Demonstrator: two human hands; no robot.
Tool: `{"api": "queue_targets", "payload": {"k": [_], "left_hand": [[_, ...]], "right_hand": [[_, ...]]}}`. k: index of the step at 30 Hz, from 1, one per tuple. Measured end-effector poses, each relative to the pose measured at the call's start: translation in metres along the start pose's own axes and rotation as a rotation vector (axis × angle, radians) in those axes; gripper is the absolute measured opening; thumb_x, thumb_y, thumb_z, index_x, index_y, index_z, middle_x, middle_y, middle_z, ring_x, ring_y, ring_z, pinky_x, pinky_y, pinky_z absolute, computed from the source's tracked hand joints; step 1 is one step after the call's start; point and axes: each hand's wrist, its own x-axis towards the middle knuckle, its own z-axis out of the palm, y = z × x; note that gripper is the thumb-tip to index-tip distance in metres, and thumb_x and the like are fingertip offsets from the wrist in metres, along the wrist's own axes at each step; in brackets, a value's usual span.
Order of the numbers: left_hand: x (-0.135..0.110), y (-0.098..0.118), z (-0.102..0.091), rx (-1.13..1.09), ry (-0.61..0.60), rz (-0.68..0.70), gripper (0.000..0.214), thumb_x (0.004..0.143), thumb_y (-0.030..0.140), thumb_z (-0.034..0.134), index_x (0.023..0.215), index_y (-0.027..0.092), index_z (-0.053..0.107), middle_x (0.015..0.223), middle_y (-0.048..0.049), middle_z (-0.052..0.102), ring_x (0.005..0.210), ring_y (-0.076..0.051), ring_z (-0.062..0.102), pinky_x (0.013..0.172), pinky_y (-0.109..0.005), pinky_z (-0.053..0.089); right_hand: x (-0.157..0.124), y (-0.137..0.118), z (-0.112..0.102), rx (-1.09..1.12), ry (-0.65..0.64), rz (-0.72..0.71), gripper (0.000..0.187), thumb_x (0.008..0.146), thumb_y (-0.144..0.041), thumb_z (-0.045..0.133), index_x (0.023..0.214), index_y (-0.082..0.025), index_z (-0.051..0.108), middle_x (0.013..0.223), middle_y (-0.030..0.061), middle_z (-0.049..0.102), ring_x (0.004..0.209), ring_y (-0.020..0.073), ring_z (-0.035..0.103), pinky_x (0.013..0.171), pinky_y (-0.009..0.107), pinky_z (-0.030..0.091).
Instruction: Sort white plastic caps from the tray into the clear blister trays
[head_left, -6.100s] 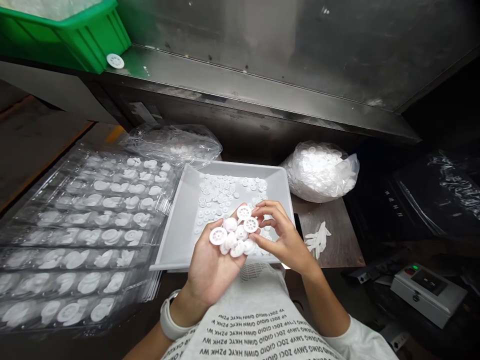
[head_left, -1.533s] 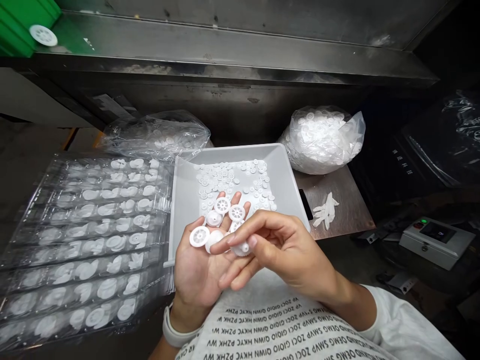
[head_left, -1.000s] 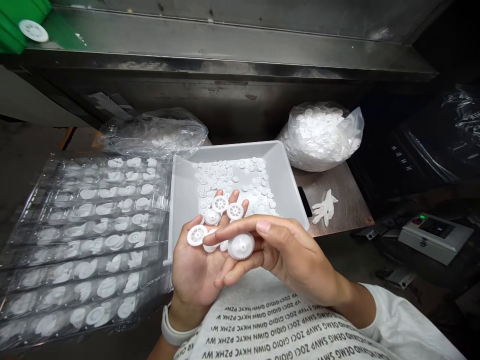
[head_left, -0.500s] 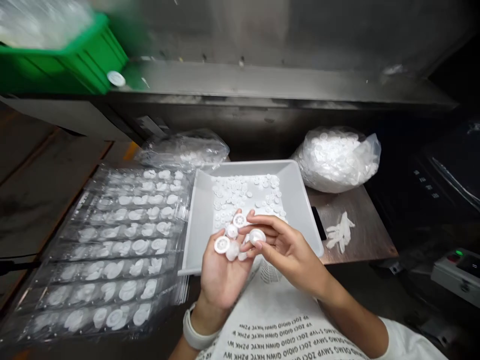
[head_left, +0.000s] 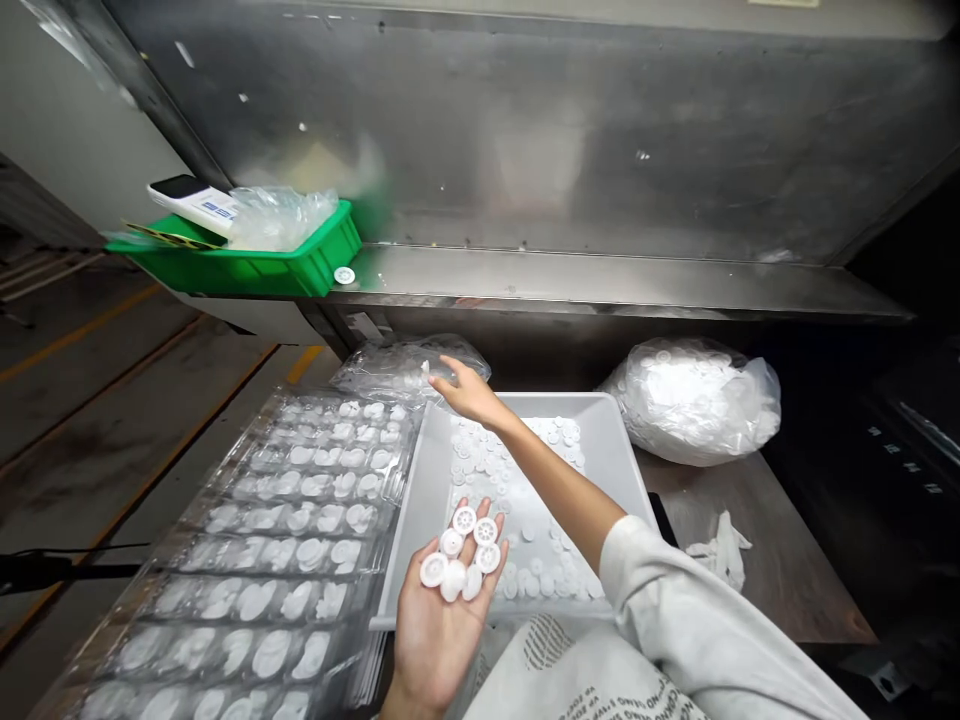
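The left hand (head_left: 439, 625) lies open, palm up, with small white plastic gears (head_left: 459, 555) on it. The right hand (head_left: 469, 392) stretches out empty, fingers together, above the grey plastic tray (head_left: 600, 408), near a clear plastic bag (head_left: 409, 368).

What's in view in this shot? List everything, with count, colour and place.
Plastic crate: one, green, on steel ledge, upper left
Loose gear: one, white, on ledge beside crate
Tray: one, pale grey, centre
Tray gears: many, white, in tray
Blister sheets: stack, clear, white parts, left of tray
Clear bag: one, behind tray
Full bag: one, white parts, right of tray
Gloves: one bunch, white, right of tray
Left hand: palm up, holding about seven white gears
Right hand: open, above tray's far edge
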Motion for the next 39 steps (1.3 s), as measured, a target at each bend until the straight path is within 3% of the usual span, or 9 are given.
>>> {"api": "queue_targets", "payload": {"k": [2, 6, 9, 12, 16, 21, 27, 33, 39], "left_hand": [[-0.003, 0.003, 0.006, -0.013, 0.005, 0.036, 0.044, 0.087, 0.027, 0.046, 0.128, 0.021, 0.06, 0.135, -0.0117, 0.056, 0.126, -0.033, 0.05, 0.1, -0.048, 0.05], [-0.008, 0.006, 0.028, 0.03, 0.055, 0.082, 0.051, 0.087, 0.022, 0.046, 0.138, 0.02, 0.049, 0.135, -0.0145, 0.056, 0.124, -0.034, 0.053, 0.095, -0.049, 0.053], [-0.009, 0.004, 0.05, 0.092, 0.04, 0.02, 0.054, 0.089, 0.022, 0.045, 0.142, 0.019, 0.041, 0.137, -0.0163, 0.054, 0.124, -0.032, 0.053, 0.089, -0.047, 0.056], [-0.009, -0.004, 0.07, 0.154, -0.003, -0.069, 0.052, 0.09, 0.022, 0.045, 0.142, 0.021, 0.041, 0.14, -0.0158, 0.051, 0.125, -0.03, 0.053, 0.082, -0.04, 0.058], [-0.009, -0.018, 0.087, 0.187, -0.065, -0.116, 0.05, 0.09, 0.023, 0.045, 0.14, 0.021, 0.044, 0.137, -0.0153, 0.054, 0.119, -0.03, 0.057, 0.082, -0.041, 0.058], [-0.016, -0.027, 0.099, 0.219, -0.034, -0.117, 0.048, 0.088, 0.023, 0.045, 0.136, 0.023, 0.05, 0.129, -0.0125, 0.061, 0.107, -0.027, 0.064, 0.086, -0.045, 0.056], [-0.031, -0.029, 0.109, 0.213, -0.045, -0.106, 0.047, 0.088, 0.027, 0.044, 0.135, 0.026, 0.051, 0.134, -0.008, 0.058, 0.111, -0.027, 0.063, 0.084, -0.04, 0.058], [-0.039, -0.033, 0.115, 0.158, -0.058, -0.131, 0.052, 0.09, 0.032, 0.046, 0.141, 0.026, 0.042, 0.137, -0.0075, 0.056, 0.115, -0.023, 0.061, 0.081, -0.032, 0.059], [-0.041, -0.034, 0.114, 0.134, -0.11, -0.17, 0.051, 0.092, 0.032, 0.043, 0.143, 0.025, 0.04, 0.136, -0.0088, 0.057, 0.122, -0.022, 0.056, 0.093, -0.034, 0.054]], "right_hand": [[-0.022, 0.003, -0.005, -0.015, -0.054, -0.039, 0.038, 0.093, -0.026, 0.054, 0.13, -0.016, 0.053, 0.135, 0.0112, 0.051, 0.115, 0.0225, 0.057, 0.103, 0.037, 0.043], [-0.115, 0.015, -0.036, -0.065, -0.108, -0.112, 0.038, 0.091, -0.03, 0.059, 0.128, -0.024, 0.053, 0.136, 0.0052, 0.047, 0.118, 0.018, 0.052, 0.097, 0.031, 0.047], [-0.179, 0.011, -0.057, -0.172, -0.138, -0.151, 0.048, 0.084, -0.033, 0.069, 0.128, -0.031, 0.049, 0.142, 0.0004, 0.038, 0.133, 0.0178, 0.036, 0.106, 0.032, 0.039], [-0.214, 0.001, -0.065, -0.238, -0.064, -0.126, 0.046, 0.085, -0.033, 0.07, 0.125, -0.032, 0.046, 0.143, -0.0006, 0.035, 0.134, 0.0155, 0.034, 0.107, 0.031, 0.038], [-0.227, -0.006, -0.064, -0.194, 0.04, -0.103, 0.047, 0.083, -0.026, 0.071, 0.123, -0.031, 0.046, 0.14, 0.0004, 0.036, 0.13, 0.0149, 0.038, 0.106, 0.029, 0.039], [-0.233, 0.003, -0.06, 0.075, 0.145, -0.147, 0.048, 0.08, -0.016, 0.07, 0.12, -0.029, 0.047, 0.139, 0.0033, 0.034, 0.133, 0.0183, 0.033, 0.095, 0.026, 0.047], [-0.247, 0.005, -0.054, 0.249, 0.171, -0.216, 0.047, 0.079, -0.012, 0.069, 0.118, -0.027, 0.048, 0.135, 0.0068, 0.036, 0.127, 0.0208, 0.041, 0.093, 0.03, 0.05], [-0.261, -0.006, -0.056, -0.102, 0.281, -0.368, 0.033, 0.079, -0.01, 0.07, 0.107, -0.022, 0.059, 0.137, 0.0073, 0.034, 0.13, 0.0259, 0.038, 0.105, 0.04, 0.042], [-0.273, -0.004, -0.061, -0.312, 0.38, -0.534, 0.018, 0.081, -0.007, 0.066, 0.095, -0.018, 0.062, 0.129, 0.0088, 0.042, 0.119, 0.0254, 0.047, 0.087, 0.036, 0.051]]}}
